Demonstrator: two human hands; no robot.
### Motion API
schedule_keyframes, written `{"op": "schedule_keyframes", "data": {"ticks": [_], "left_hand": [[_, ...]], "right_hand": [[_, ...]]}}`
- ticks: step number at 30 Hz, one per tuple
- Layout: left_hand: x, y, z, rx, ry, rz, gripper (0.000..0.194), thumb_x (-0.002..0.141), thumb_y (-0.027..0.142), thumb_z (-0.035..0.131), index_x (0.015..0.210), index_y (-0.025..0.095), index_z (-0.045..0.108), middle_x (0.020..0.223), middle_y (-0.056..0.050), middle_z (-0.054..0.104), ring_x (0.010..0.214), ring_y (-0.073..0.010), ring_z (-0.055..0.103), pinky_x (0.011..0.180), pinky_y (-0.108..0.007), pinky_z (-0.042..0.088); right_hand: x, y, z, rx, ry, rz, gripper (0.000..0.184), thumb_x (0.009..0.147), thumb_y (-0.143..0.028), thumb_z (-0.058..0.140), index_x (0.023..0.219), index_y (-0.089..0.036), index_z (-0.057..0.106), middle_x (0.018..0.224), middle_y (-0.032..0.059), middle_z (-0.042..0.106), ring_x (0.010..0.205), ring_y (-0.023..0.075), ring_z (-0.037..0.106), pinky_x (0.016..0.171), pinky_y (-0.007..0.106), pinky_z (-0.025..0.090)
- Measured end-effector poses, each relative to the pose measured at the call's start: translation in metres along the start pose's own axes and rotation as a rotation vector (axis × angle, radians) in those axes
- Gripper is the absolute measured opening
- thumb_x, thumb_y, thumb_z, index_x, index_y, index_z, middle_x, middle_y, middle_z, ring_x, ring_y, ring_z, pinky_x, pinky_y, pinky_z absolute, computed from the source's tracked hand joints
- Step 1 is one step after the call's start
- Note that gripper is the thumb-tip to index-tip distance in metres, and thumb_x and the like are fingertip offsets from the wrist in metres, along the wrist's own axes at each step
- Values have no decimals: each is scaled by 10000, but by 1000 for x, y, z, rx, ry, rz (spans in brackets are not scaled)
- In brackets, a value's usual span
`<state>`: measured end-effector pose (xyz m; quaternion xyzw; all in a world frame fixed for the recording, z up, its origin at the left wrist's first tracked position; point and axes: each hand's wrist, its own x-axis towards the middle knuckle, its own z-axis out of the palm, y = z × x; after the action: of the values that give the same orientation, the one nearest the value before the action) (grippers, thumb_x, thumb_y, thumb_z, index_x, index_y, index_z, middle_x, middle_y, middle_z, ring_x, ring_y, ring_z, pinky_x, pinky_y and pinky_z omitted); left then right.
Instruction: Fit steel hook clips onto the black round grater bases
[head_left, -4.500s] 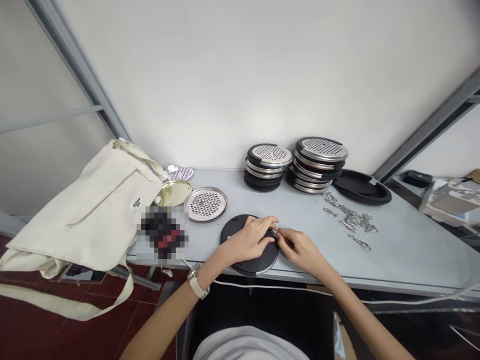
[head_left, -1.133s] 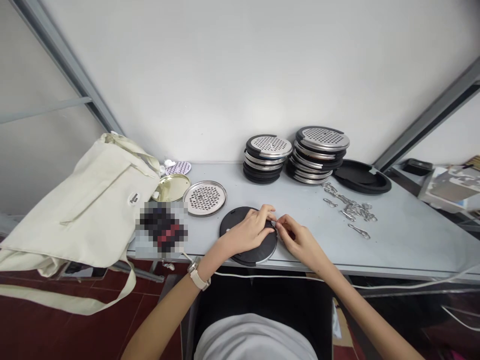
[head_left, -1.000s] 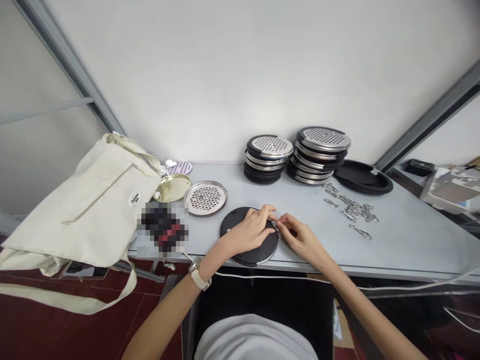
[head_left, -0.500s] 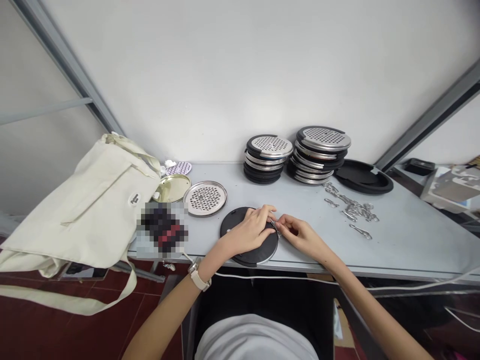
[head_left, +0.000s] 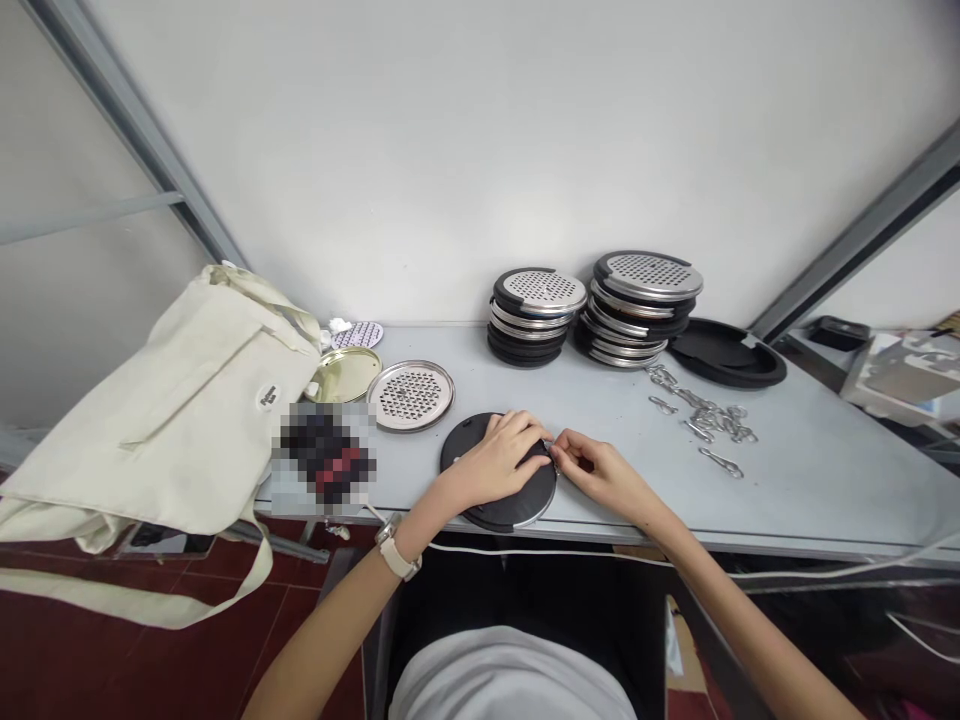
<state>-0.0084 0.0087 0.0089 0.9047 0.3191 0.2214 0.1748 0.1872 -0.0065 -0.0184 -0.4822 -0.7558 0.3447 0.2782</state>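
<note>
A flat black disc (head_left: 529, 500) with a strip of silver rim lies at the table's front edge. My left hand (head_left: 496, 462) rests over it with bent fingers, holding it down, fingertips and thumb near the disc's right side. My right hand (head_left: 596, 470) is closed, thumb and index finger pinching a small silver snap hook (head_left: 551, 449) at that same edge. Most of the snap hook is hidden by the fingers. More snap hooks (head_left: 712, 418) lie in a loose pile to the right, with a single one (head_left: 721, 463) nearer to me.
Two stacks of round graters, left (head_left: 541, 310) and right (head_left: 646, 310), stand by the wall. A black round tray (head_left: 724, 355) is right of them. Left are a grater plate (head_left: 411, 396), a gold-coloured lid (head_left: 346, 376) and a cream bag (head_left: 180, 410). A white cable (head_left: 540, 553) runs along the front edge.
Both hands stay at the disc's right edge. The left fingers have drawn back slightly and lie flatter. More of the snap hook showed a second ago; now the fingers cover most of it.
</note>
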Motion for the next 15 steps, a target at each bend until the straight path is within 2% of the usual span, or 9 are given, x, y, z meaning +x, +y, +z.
{"op": "schedule_keyframes", "data": {"ticks": [7,15], "left_hand": [[0,-2,2,19,28,-32,179,905,293,480,1044,186,517,1058,-50,524,1041,-202,465,931,-368,333],[0,-2,2,12,25,-28,178,907,289,479,1052,196,525,1053,-49,526,1040,-202,466,929,-365,333]], "right_hand": [[-1,1,1,-59,1,19,266,913,-397,387,756,-193,455,582,-61,353,537,93,323,519,225,271],[1,3,1,19,-25,24,298,914,-421,382,735,-191,442,601,-58,341,560,93,319,524,221,276]]}}
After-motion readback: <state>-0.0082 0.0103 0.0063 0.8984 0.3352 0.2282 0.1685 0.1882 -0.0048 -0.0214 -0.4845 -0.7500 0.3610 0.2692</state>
